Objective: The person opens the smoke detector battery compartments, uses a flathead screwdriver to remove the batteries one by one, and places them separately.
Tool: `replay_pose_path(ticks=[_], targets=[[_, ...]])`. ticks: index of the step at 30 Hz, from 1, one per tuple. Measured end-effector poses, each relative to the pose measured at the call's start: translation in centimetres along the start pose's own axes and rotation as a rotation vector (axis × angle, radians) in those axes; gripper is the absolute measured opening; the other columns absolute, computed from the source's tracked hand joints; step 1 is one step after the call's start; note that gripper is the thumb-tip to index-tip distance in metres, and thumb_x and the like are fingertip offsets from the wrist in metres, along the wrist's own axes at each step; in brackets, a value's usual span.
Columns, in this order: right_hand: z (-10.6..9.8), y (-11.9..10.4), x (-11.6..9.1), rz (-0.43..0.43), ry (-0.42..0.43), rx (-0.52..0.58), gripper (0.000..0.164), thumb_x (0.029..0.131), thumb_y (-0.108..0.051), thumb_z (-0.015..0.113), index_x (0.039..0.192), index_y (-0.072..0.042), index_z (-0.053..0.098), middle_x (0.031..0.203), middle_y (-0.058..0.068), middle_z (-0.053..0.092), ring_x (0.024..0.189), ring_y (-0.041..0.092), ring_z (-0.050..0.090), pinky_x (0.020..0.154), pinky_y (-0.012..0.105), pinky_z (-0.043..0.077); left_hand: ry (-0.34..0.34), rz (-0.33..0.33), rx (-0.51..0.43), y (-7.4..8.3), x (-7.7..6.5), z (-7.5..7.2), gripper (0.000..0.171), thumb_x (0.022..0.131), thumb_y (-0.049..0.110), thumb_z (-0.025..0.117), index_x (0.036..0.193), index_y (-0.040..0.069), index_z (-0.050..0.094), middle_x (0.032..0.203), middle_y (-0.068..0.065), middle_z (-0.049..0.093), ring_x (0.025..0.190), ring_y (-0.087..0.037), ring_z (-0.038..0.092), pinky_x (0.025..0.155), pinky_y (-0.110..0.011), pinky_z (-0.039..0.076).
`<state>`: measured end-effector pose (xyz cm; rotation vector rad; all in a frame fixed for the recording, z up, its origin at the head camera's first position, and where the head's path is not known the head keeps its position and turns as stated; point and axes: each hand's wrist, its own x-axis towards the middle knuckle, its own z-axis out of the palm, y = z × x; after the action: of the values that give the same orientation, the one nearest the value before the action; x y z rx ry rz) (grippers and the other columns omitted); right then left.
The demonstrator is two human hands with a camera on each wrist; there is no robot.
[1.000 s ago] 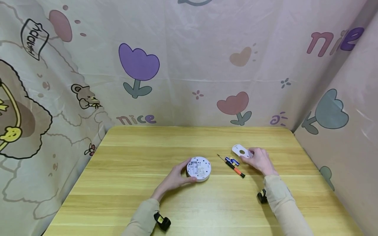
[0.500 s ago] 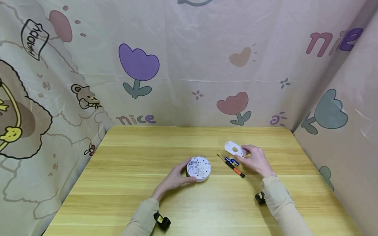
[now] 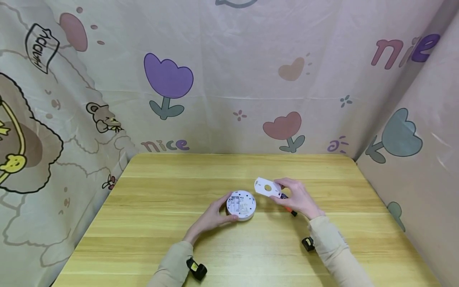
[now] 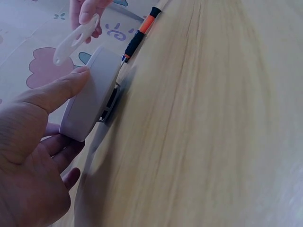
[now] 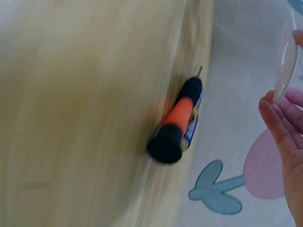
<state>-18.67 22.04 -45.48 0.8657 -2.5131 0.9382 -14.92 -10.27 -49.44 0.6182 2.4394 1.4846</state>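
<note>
My left hand grips a round white smoke alarm by its edge, its labelled back facing up. In the left wrist view the thumb lies on the rim of the alarm, with fingers at the other side. To its right, my right hand pinches a flat white mounting plate with rounded ends and a central hole. The plate is raised above the table and apart from the alarm; the right wrist view shows it nearly edge-on.
An orange and black screwdriver lies on the wooden table under the right hand. Blue batteries lie against it, partly hidden. A patterned cloth hangs behind the table and along its sides.
My right hand has carried the mounting plate left, across the batteries and screwdriver, to close beside the smoke alarm. The left hand and the alarm have stayed in place.
</note>
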Motion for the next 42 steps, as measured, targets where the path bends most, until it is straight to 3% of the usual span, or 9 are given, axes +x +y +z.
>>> replay_pose_path(ticks=[6, 13, 30, 35, 42], targets=[[0.7, -1.2, 0.4, -0.028, -0.037, 0.032, 0.051, 0.071, -0.015, 0.091, 0.115, 0.000, 0.071, 0.107, 0.013, 0.076, 0.090, 0.021, 0.071, 0.078, 0.045, 0.063, 0.004, -0.003, 0.009, 0.0, 0.0, 0.0, 0.097, 0.085, 0.029, 0.080, 0.156, -0.005, 0.024, 0.162, -0.027, 0.029, 0.152, -0.043, 0.028, 0.125, -0.058, 0.021], [1.7, -2.2, 0.6, -0.034, -0.099, 0.022, 0.057, 0.071, -0.016, 0.091, 0.120, 0.000, 0.069, 0.118, 0.016, 0.074, 0.106, 0.030, 0.072, 0.093, 0.045, 0.060, 0.006, -0.017, 0.009, 0.0, 0.0, 0.0, 0.097, 0.086, 0.030, 0.080, 0.157, -0.002, 0.024, 0.163, -0.025, 0.028, 0.152, -0.042, 0.026, 0.125, -0.058, 0.020], [3.5, -3.9, 1.3, -0.067, -0.245, 0.053, 0.062, 0.077, -0.022, 0.087, 0.128, 0.004, 0.063, 0.124, 0.017, 0.071, 0.109, 0.027, 0.071, 0.099, 0.044, 0.058, 0.020, -0.020, -0.040, -0.4, -0.4, -0.2, 0.098, 0.084, 0.033, 0.082, 0.159, 0.006, 0.024, 0.167, -0.015, 0.025, 0.155, -0.037, 0.022, 0.125, -0.060, 0.017], [3.8, -4.2, 1.4, -0.044, -0.282, 0.038, 0.063, 0.079, -0.025, 0.085, 0.132, 0.002, 0.062, 0.127, 0.015, 0.071, 0.112, 0.026, 0.070, 0.100, 0.046, 0.057, 0.042, -0.018, -0.058, -0.4, -0.4, -0.2, 0.095, 0.086, 0.033, 0.080, 0.160, 0.012, 0.026, 0.167, -0.011, 0.029, 0.155, -0.034, 0.024, 0.125, -0.060, 0.018], [4.2, -4.3, 1.6, -0.087, -0.290, 0.025, 0.063, 0.079, -0.025, 0.086, 0.131, 0.000, 0.062, 0.126, 0.015, 0.071, 0.112, 0.027, 0.071, 0.099, 0.042, 0.058, 0.063, -0.019, -0.065, -0.3, -0.3, 0.0, 0.085, 0.086, 0.034, 0.080, 0.156, 0.017, 0.036, 0.163, -0.008, 0.037, 0.153, -0.033, 0.029, 0.125, -0.060, 0.021]])
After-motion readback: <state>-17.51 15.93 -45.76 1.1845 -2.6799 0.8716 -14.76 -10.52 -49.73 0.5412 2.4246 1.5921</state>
